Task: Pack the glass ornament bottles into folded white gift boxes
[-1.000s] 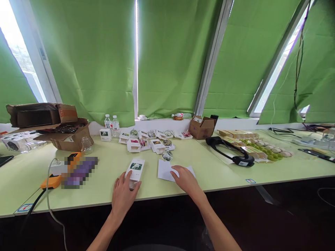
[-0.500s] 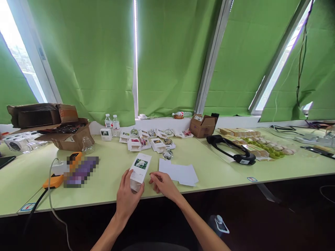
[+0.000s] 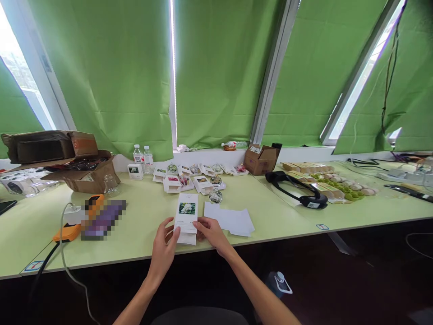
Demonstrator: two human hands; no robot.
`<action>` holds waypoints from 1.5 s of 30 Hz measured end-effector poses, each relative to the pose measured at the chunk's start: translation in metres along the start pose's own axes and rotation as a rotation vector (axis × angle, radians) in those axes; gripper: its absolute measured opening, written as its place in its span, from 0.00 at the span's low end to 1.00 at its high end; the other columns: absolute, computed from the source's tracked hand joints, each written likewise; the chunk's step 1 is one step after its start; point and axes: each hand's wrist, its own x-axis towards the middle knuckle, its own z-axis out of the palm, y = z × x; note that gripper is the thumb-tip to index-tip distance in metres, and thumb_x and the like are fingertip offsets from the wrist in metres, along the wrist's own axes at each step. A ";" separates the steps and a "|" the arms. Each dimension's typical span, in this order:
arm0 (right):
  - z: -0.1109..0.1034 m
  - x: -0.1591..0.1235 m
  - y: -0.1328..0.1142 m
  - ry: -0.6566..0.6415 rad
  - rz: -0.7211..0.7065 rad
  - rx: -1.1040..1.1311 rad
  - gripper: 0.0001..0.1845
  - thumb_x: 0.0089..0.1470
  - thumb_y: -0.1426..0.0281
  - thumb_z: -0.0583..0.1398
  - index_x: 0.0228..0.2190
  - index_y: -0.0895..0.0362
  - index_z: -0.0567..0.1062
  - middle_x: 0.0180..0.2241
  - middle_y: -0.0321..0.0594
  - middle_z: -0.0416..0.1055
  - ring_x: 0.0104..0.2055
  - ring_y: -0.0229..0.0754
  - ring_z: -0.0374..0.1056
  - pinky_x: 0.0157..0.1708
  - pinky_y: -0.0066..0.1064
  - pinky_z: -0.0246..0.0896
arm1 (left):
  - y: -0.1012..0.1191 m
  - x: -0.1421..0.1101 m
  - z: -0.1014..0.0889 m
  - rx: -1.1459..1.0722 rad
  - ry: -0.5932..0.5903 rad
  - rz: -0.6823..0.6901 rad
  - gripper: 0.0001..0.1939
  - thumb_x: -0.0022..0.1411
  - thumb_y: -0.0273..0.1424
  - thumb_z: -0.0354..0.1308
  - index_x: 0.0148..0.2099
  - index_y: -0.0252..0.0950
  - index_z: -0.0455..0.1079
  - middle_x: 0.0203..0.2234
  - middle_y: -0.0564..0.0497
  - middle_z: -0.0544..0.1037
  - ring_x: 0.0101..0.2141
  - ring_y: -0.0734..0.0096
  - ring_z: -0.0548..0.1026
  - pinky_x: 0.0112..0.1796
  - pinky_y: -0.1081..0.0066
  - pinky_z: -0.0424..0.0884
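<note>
At the lower centre of the frame, a person's left hand (image 3: 162,253) and right hand (image 3: 214,234) hold a white carton (image 3: 186,213) printed with a white flower, each grip partly closed against one side of it. Just to the right, a flat white sheet (image 3: 235,221) lies on the pale green table (image 3: 277,221). Small white picture boxes (image 3: 172,182) and shiny round pieces (image 3: 215,196) cluster at mid-frame, beyond the carton.
</note>
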 end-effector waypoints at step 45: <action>-0.006 0.006 0.014 -0.073 -0.044 -0.072 0.25 0.52 0.49 0.60 0.36 0.59 0.77 0.21 0.34 0.66 0.20 0.34 0.60 0.18 0.26 0.59 | 0.007 0.020 -0.023 -0.470 -0.308 -0.333 0.25 0.61 0.40 0.58 0.57 0.34 0.67 0.52 0.41 0.74 0.52 0.53 0.71 0.50 0.58 0.69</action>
